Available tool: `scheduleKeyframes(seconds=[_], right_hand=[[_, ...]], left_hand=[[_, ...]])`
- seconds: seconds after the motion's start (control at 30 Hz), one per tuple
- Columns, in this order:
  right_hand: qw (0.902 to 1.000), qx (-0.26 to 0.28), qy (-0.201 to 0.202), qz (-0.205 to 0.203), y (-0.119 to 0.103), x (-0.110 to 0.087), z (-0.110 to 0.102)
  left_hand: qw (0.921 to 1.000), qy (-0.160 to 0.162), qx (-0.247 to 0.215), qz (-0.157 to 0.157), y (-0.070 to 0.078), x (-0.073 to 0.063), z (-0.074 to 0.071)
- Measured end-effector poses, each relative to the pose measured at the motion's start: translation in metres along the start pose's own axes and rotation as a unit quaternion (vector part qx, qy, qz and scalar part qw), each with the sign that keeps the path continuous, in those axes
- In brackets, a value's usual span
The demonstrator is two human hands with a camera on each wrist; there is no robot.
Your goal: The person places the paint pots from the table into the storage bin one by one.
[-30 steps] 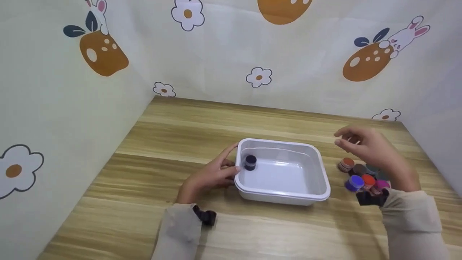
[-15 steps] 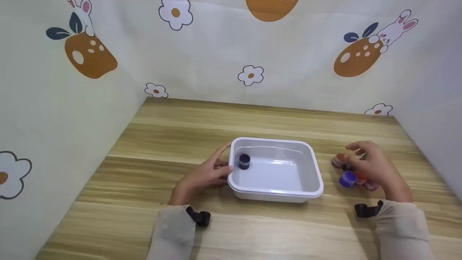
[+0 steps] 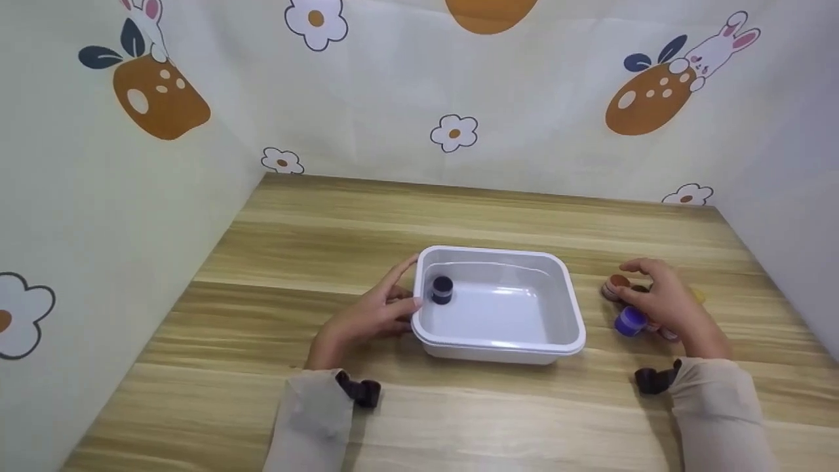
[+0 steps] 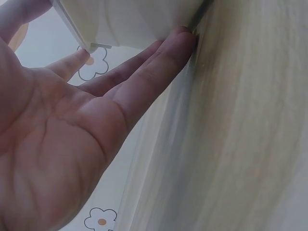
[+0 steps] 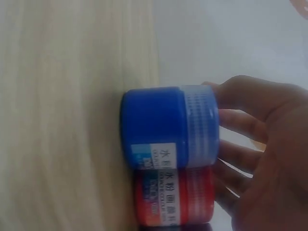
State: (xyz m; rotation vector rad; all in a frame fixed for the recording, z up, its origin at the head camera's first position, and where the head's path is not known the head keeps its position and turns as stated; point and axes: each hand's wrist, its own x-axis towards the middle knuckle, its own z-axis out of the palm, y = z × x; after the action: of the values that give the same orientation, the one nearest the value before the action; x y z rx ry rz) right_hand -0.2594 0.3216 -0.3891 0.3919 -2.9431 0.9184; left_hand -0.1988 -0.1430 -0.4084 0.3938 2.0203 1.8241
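Note:
My left hand [image 3: 367, 321] steadies the left end of a white plastic tub [image 3: 498, 352]. In the left wrist view, the fingers [image 4: 154, 77] reach out nearly straight and touch its outer wall. A dark paint jar [image 3: 442, 290] stands inside, at the tub's left end. To the right, my right hand [image 3: 665, 303] hovers over a cluster of paint jars, thumb and index finger spread beside an orange-brown jar [image 3: 616, 286]. A blue jar [image 5: 154, 125] and a red jar [image 5: 192, 197] hide its fingertips in the right wrist view.
A yellow jar [image 3: 699, 296] shows partly behind the right hand; other jars lie mostly hidden under it. All stands on a wood-grain table [image 3: 341, 223]. Patterned cloth walls [image 3: 380, 98] enclose the back and sides.
My right hand has come down and nearer onto the jar cluster, its fingers now beside the orange-brown jar. The left hand stays at the tub. The head view has shifted slightly.

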Motion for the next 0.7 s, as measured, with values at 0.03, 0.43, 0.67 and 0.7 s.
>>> scheduleKeyframes(seconds=[0.03, 0.43, 0.67, 0.7], right_hand=[[1.0000, 0.001, -0.001, 0.001, 0.0005, 0.0006, 0.0008], [0.9994, 0.009, -0.027, 0.019, 0.0028, 0.0017, 0.0057], [0.9986, -0.005, -0.042, 0.032, 0.0046, 0.0010, 0.0053], [0.9984, -0.008, -0.044, 0.034, 0.0049, 0.0008, 0.0051]], left_hand=[[1.0000, -0.001, 0.001, 0.000, 0.0003, 0.0000, -0.0002], [1.0000, 0.000, 0.001, 0.003, -0.0007, 0.0005, -0.0016], [0.9999, -0.003, -0.009, 0.003, 0.0004, 0.0001, 0.0000], [0.9999, -0.005, -0.008, 0.004, 0.0003, 0.0005, 0.0000]])
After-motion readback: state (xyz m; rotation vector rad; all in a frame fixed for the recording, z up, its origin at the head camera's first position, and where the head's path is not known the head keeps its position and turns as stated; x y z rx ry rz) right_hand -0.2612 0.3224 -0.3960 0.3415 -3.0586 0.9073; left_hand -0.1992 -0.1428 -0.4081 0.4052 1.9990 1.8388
